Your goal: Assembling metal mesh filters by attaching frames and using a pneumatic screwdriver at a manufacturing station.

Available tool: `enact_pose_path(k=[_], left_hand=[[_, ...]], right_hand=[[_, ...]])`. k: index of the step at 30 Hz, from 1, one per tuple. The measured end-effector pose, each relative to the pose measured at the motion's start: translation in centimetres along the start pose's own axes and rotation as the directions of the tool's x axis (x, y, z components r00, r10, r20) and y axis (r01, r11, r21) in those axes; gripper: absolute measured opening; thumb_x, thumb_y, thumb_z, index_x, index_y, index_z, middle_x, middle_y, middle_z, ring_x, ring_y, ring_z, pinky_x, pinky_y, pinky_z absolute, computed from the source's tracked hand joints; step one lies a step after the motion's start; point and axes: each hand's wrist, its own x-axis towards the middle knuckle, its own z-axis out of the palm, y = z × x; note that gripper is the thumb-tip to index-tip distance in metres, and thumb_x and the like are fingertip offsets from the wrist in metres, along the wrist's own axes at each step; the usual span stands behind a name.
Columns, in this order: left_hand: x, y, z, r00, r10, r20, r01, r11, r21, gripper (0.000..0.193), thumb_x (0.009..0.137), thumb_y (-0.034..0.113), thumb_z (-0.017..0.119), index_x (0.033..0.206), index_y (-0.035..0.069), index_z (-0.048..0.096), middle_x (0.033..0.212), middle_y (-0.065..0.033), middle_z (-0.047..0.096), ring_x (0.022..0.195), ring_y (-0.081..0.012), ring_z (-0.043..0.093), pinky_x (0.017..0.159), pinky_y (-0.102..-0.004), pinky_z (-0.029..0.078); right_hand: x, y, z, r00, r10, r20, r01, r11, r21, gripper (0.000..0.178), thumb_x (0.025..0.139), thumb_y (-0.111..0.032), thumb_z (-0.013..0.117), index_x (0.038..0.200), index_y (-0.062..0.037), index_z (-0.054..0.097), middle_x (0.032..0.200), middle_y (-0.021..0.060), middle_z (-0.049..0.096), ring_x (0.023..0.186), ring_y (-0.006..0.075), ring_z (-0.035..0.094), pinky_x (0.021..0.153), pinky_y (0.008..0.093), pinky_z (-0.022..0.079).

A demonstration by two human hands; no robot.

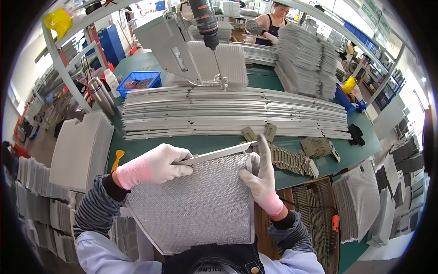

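A silver metal mesh filter panel (191, 205) leans against my front, with thin metal framing along its right and lower edges. Along its top edge runs a metal frame strip (221, 152), tilted up toward the right. My left hand (157, 165), in a white glove with a pink cuff, pinches the strip's left end. At the panel's upper right corner is my right hand (262, 178), gloved alike; its thumb and fingers close around the framing there, while one finger points up beside the strip's far end. Whether the strip is seated on the mesh I cannot tell.
Long metal strips (232, 114) lie across the green table (175, 144). An electric screwdriver (205, 27) hangs over a metal jig. Olive-grey brackets (292, 160) lie right, a blue bin (139, 82) left. Stacked mesh sheets (303, 59) stand far right; a person works behind.
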Motion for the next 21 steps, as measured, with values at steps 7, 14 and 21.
enact_pose_path(k=[7, 14, 21], left_hand=[[0.3, -1.2, 0.3, 0.988, 0.149, -0.039, -0.147, 0.988, 0.048, 0.026, 0.09, 0.015, 0.063, 0.107, -0.004, 0.063, 0.074, -0.0099, 0.062, 0.066, -0.0148, 0.058, 0.063, -0.0298, 0.046], [0.4, -1.8, 0.0, 0.955, 0.288, -0.066, -0.284, 0.957, 0.062, 0.025, 0.091, 0.019, 0.061, 0.098, -0.005, 0.06, 0.079, -0.0215, 0.062, 0.073, -0.0301, 0.063, 0.069, -0.0384, 0.049], [3.7, -1.4, -1.9, 0.891, 0.381, 0.246, -0.449, 0.817, 0.361, 0.043, 0.092, 0.035, 0.058, 0.104, -0.007, 0.057, 0.093, -0.024, 0.063, 0.092, -0.0391, 0.061, 0.082, -0.0429, 0.048]], right_hand=[[0.0, 0.5, 0.0, 0.998, 0.02, -0.064, -0.029, 0.99, -0.136, 0.074, 0.076, 0.013, 0.061, 0.143, 0.003, 0.032, 0.082, -0.0013, 0.053, 0.072, 0.0012, 0.046, 0.066, 0.0172, 0.043], [0.8, 0.9, -0.5, 0.992, -0.079, -0.094, 0.061, 0.981, -0.184, 0.053, 0.077, 0.009, 0.068, 0.128, 0.0064, 0.055, 0.073, -0.0068, 0.049, 0.062, -0.0002, 0.041, 0.057, 0.016, 0.037], [2.7, -1.0, 1.3, 0.97, -0.138, -0.198, 0.097, 0.974, -0.205, 0.039, 0.09, 0.001, 0.058, 0.128, 0.0069, 0.052, 0.094, 0.0023, 0.062, 0.08, 0.0058, 0.056, 0.073, 0.0199, 0.046]])
